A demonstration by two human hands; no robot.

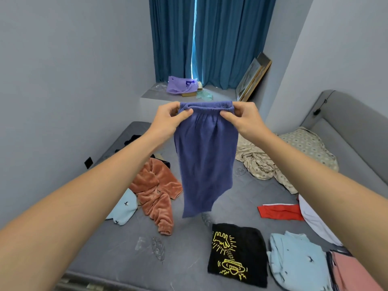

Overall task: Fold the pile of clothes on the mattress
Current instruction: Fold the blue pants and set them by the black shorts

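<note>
Mattress point(189, 248): several garments folded | both hands, left hand point(168, 120) and right hand point(241, 120), pinch blue shorts point(205, 160) waistband | orange fleece point(155, 190) unfolded

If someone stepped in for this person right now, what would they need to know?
Left hand and right hand each pinch the waistband of the blue shorts, held up above the mattress, hanging straight.
Done: black tee, light blue shirt, pink garment and red garment lie folded at the right.
Left: fold the shorts, then the orange fleece, the light blue top and the dark clothes at the far left.
</note>
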